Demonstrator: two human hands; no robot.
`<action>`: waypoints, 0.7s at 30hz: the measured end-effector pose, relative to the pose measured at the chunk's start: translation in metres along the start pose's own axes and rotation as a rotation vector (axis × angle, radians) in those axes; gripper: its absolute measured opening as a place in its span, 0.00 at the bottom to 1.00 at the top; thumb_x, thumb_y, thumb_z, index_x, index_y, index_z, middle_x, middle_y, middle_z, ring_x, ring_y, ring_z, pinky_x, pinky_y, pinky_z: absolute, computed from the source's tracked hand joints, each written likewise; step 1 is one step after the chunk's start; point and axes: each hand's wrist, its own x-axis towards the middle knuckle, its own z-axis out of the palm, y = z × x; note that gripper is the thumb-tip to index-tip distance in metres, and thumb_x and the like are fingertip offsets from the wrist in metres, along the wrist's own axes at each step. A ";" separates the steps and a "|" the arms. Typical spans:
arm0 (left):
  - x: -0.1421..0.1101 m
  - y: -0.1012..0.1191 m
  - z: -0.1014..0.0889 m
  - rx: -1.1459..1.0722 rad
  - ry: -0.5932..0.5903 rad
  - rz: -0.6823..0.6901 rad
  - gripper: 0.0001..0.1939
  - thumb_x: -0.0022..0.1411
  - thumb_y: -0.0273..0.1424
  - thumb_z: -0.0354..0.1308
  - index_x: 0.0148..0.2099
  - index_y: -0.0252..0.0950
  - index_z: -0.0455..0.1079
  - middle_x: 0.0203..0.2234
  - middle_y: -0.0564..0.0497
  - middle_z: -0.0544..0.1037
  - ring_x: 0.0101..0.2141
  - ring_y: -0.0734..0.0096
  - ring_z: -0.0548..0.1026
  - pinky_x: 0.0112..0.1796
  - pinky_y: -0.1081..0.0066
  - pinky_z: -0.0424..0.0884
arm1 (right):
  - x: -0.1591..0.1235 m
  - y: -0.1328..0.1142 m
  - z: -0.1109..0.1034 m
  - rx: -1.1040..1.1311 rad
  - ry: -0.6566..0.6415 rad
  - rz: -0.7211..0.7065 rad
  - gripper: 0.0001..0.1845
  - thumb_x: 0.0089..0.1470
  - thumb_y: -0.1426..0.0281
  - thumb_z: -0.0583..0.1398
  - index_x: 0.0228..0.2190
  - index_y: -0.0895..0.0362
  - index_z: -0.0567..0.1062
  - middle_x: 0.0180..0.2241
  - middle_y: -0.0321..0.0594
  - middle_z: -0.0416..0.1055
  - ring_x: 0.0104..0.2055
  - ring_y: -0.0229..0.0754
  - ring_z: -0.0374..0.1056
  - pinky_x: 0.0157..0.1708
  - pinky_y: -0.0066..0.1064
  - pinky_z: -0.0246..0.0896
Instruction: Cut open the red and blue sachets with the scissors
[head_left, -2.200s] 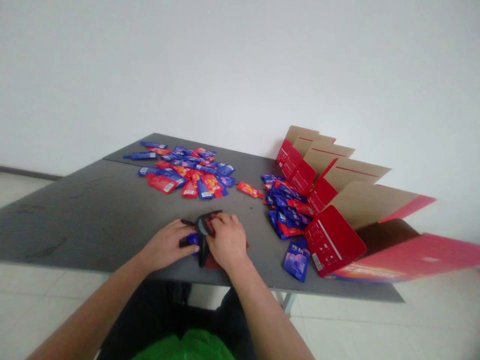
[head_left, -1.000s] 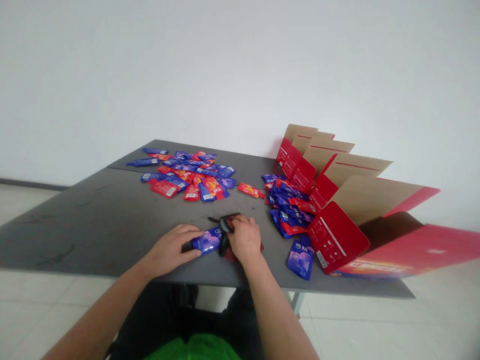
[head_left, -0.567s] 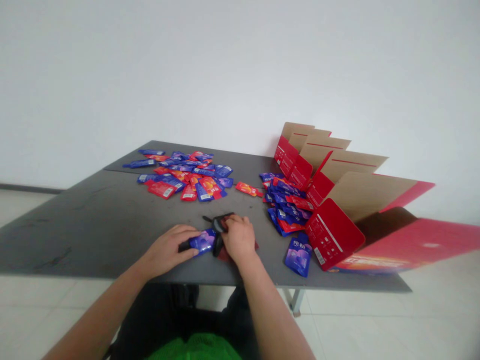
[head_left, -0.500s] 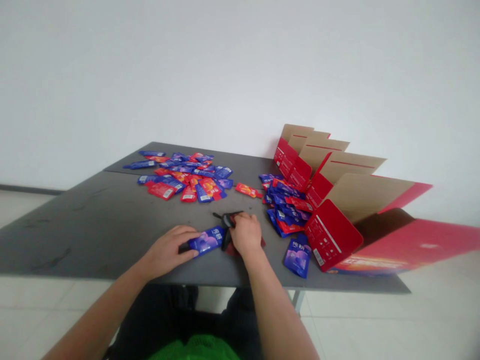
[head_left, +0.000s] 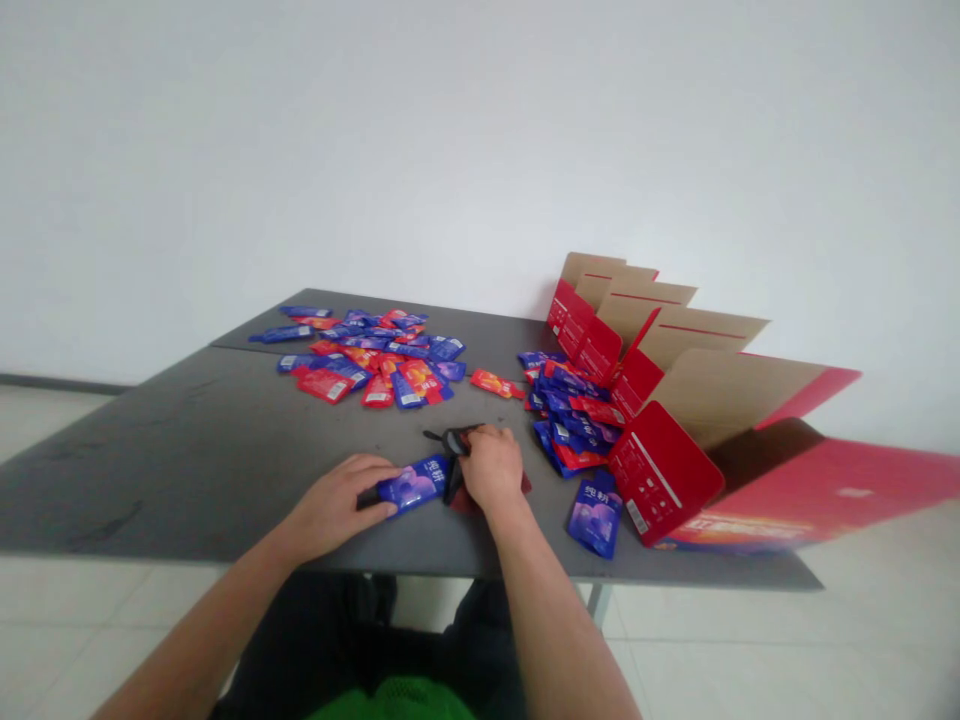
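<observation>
My left hand (head_left: 339, 508) pinches the left end of a purple-blue pouch (head_left: 417, 484) with pictures of fruit, which lies flat near the table's front edge. The pouch's right end meets a small black and dark red hand tool (head_left: 454, 478). Over that tool my right hand (head_left: 493, 466) is closed, covering most of it, so its exact kind is hidden. Another purple-blue pouch (head_left: 595, 516) lies to the right of my right hand. A single red-orange pouch (head_left: 493, 382) is farther back.
A pile of red and purple-blue pouches (head_left: 375, 352) spreads over the table's back left. A second pile (head_left: 570, 410) lies against a row of open red cardboard boxes (head_left: 664, 470) on the right. Behind the grey table (head_left: 187, 450) is a white wall.
Both hands, the pouch and the tool keep their places on the table. Only the camera's view has shifted very slightly.
</observation>
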 end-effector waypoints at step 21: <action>0.000 -0.008 0.007 0.007 0.030 0.005 0.16 0.63 0.37 0.62 0.52 0.43 0.80 0.52 0.45 0.80 0.55 0.52 0.75 0.57 0.57 0.72 | -0.035 -0.043 0.021 0.149 0.006 -0.306 0.08 0.60 0.64 0.64 0.42 0.51 0.80 0.49 0.38 0.76 0.51 0.48 0.64 0.49 0.36 0.59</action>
